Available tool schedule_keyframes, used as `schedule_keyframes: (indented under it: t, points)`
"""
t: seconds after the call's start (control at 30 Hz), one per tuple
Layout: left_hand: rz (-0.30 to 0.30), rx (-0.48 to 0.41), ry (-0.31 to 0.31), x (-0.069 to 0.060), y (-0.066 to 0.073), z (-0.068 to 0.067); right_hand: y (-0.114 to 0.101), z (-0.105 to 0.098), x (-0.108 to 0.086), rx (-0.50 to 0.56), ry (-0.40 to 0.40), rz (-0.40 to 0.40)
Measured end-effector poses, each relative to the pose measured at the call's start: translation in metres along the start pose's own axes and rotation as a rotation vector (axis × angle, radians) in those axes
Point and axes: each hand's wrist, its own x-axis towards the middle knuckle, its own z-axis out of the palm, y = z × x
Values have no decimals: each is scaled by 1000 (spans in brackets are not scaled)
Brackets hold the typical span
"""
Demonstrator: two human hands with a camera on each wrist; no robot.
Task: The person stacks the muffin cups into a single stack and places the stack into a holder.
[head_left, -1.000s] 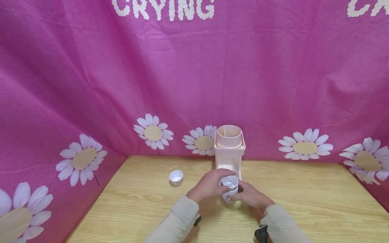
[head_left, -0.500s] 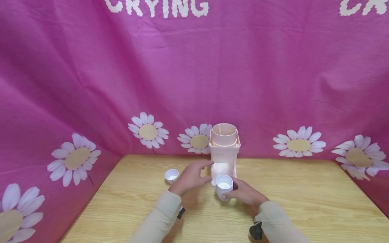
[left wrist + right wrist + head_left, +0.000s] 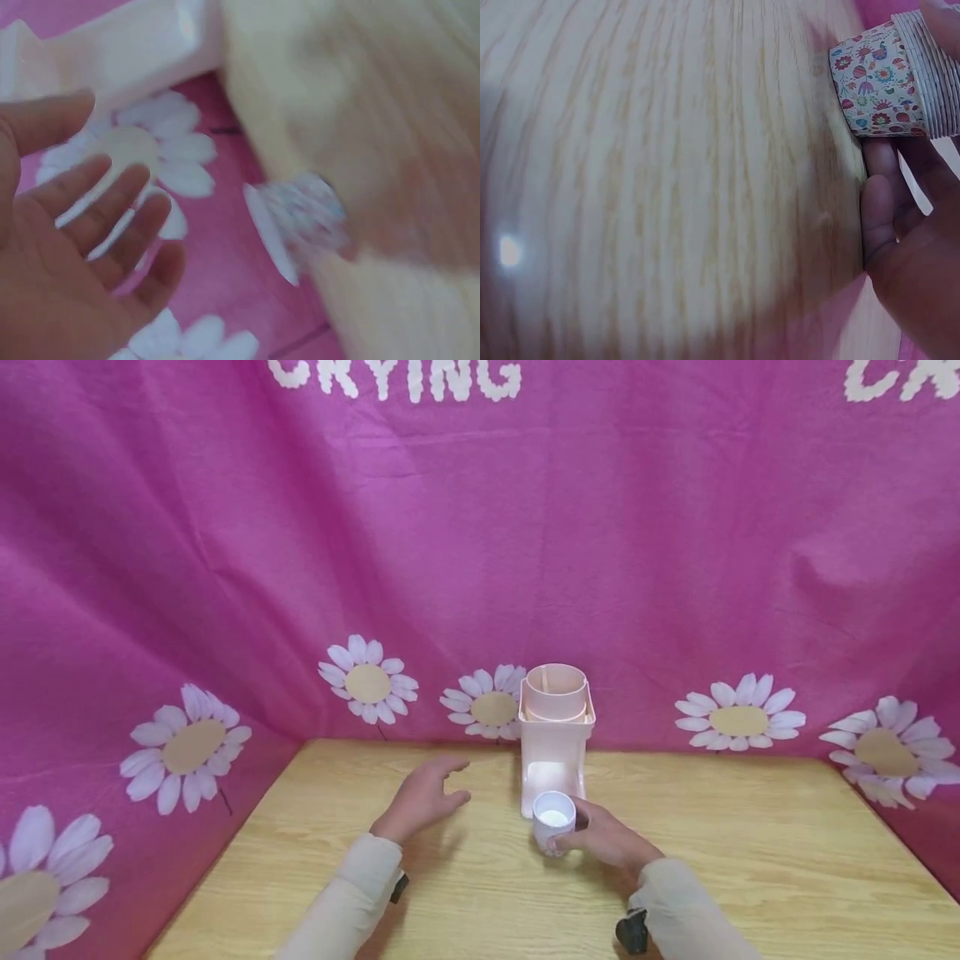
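Note:
A stack of nested paper baking cups (image 3: 553,833) stands upright on the table, with my right hand (image 3: 603,837) gripping its side, thumb in front. The right wrist view shows the cups' floral print (image 3: 877,86) and several closely stacked rims. My left hand (image 3: 420,797) is held above the table to the left, fingers extended and holding nothing. In the left wrist view, a single patterned baking cup (image 3: 304,217) sits on the table apart from the open palm (image 3: 67,277). That cup is hidden behind the left hand in the head view.
Directly behind the stack stands a pale pink plastic holder (image 3: 553,743) with a round tube (image 3: 556,693) in its top. The wooden table (image 3: 750,843) ends at a pink cloth backdrop (image 3: 630,552) printed with daisies.
My left hand has let go of the stack and moved left, now covering the single cup from the head camera. The raised top cup has settled into the stack. My right hand keeps its grip.

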Motion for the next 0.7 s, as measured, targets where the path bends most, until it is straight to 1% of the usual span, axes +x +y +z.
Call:
schedule_keyframes:
  t: [0.13,0.17,0.2,0.27,0.33,0.4,0.5,0.57,0.7]
  points:
    - [-129,135,189,-1,-14,-5,1,-1,-1,21,0,-11]
    - [-163,159,223,-1,-18,-6,2,-2,-1,29,0,-10]
    - [-194,185,244,-1,-21,-6,2,-2,-1,43,-4,-4]
    - [-242,208,236,-1,-28,-6,3,-2,-2,59,-17,-3]
    - [-287,216,192,-3,-35,-4,3,-1,-1,65,-17,-6]
    - [-333,202,143,-5,-40,-2,3,0,0,66,-21,-11]
    - [-397,161,95,-7,-44,2,2,3,1,57,-8,2]
    - [-419,144,73,-7,-45,5,1,3,1,54,-4,13]
    - [-416,140,39,-4,-43,9,2,4,0,57,-1,23]
